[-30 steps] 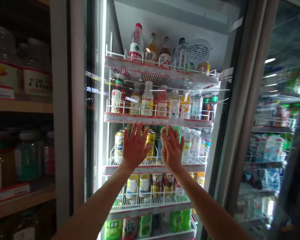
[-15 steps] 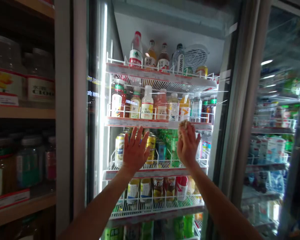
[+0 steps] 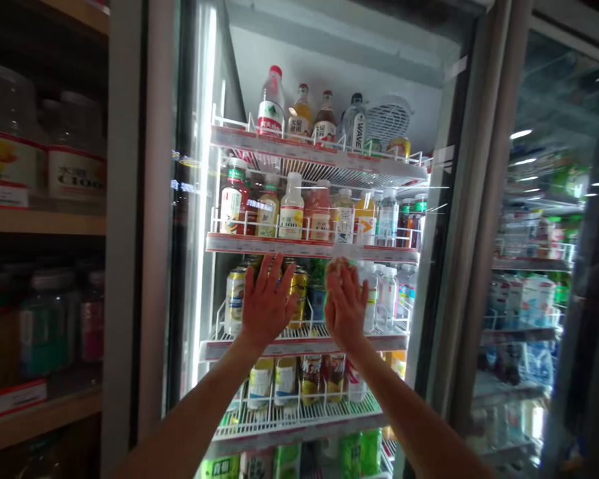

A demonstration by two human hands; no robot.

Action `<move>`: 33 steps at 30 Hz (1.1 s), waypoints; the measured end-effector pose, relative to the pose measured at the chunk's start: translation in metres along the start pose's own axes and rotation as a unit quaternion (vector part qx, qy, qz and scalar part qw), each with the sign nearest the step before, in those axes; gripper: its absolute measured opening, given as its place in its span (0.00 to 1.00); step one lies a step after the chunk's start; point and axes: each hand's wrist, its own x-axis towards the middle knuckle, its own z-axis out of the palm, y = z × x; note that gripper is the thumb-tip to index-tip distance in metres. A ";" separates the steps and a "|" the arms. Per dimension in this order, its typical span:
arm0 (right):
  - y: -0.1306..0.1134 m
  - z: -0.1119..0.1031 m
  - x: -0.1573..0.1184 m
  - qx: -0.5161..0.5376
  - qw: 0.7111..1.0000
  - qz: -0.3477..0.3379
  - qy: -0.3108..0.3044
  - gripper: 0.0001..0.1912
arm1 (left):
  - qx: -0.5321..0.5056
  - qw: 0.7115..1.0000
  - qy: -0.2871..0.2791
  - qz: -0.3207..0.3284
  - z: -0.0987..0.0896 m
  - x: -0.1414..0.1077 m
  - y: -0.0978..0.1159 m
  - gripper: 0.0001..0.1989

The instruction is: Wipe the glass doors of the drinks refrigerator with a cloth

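Note:
Both hands are raised in front of the glass door of a lit drinks cooler. My left hand (image 3: 266,299) has its fingers spread and nothing in it, with its palm toward the glass, in front of the yellow cans (image 3: 298,296). To its right, my right hand (image 3: 346,303) presses a crumpled, light-coloured cloth (image 3: 340,265) toward the glass. The cloth shows above and behind the fingertips, just below the price strip of the second shelf (image 3: 299,247); the rest of it is hidden by the hand.
Bottles such as a white-capped one (image 3: 291,206) stand on the cooler's shelves behind the glass. A dark metal frame (image 3: 472,219) borders the door on the right, beside another cooler. At the left, a wooden shelf (image 3: 40,221) holds large bottles.
My right hand has moved left with the cloth, closer to my left hand. My left hand stays in nearly the same place, still spread. The view has shifted slightly.

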 end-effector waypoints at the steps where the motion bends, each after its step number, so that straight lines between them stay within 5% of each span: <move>1: -0.002 0.000 -0.001 0.009 0.999 -0.031 -0.024 0.30 | 0.001 1.000 0.000 0.000 0.000 0.000 0.000 0.27; 3: -0.002 -0.001 -0.002 0.013 0.998 -0.050 -0.036 0.29 | -0.001 1.000 -0.002 0.001 0.000 0.000 0.000 0.28; 8: -0.006 0.001 0.001 -0.009 0.997 0.068 0.040 0.29 | -0.010 1.000 0.000 0.004 0.000 -0.001 -0.001 0.30; 13: -0.015 0.001 -0.003 0.022 0.999 -0.037 -0.024 0.29 | -0.005 1.000 -0.008 0.003 -0.001 -0.001 -0.001 0.27; 18: -0.013 0.001 0.001 -0.004 0.997 0.079 0.025 0.28 | 0.012 1.000 -0.018 0.008 -0.003 0.000 0.000 0.24; 23: -0.007 -0.004 0.002 0.014 0.997 -0.053 -0.045 0.28 | 0.018 1.000 -0.016 0.005 -0.004 0.000 0.000 0.24; 29: 0.029 -0.009 0.009 -0.050 0.986 0.138 0.083 0.27 | 0.013 1.000 -0.022 0.004 -0.004 0.000 0.000 0.25; 33: 0.019 -0.009 0.000 -0.024 0.999 -0.019 -0.022 0.27 | 0.011 1.000 -0.014 0.007 -0.003 -0.001 -0.001 0.24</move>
